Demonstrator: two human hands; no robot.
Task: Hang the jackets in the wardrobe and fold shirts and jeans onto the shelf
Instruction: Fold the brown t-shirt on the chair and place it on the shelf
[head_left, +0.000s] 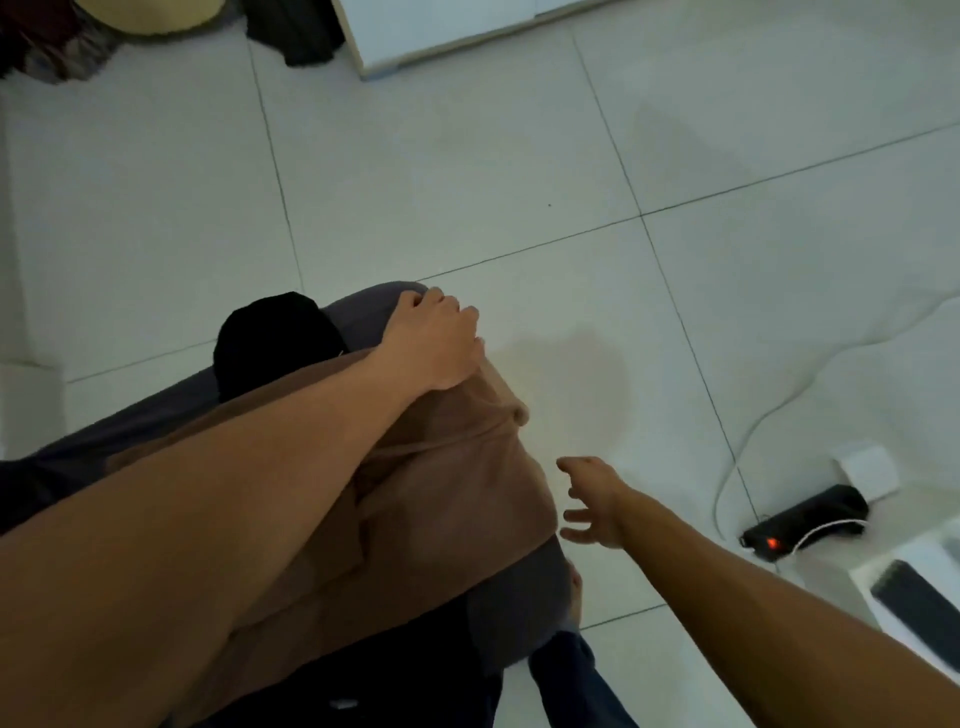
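Nearest the camera, a bundle of clothes hangs over the person's left forearm: a brown garment lies on top, a grey garment shows beneath it and along the far edge, a black garment sits bunched behind, and a strip of dark blue cloth, perhaps jeans, dangles at the bottom. The left hand reaches across the top of the bundle with its fingers curled over the upper edge, gripping the brown and grey cloth where they meet. The right hand hovers just beside the brown garment, fingers spread and relaxed, holding nothing and not touching the fabric. I judge this to be the gathering or carrying step: the clothes are in the arm, none is yet folded or hung, and the free hand seems about to take hold of the brown piece. The next move likely calls for pinching one garment clear of the rest without dragging the whole loose pile off the arm. Farther out on the tiled floor, to the right, lie a black power strip with a red light and a white cable. At the far top stands a white panel, possibly the wardrobe's base, with more dark clothes heaped near it.
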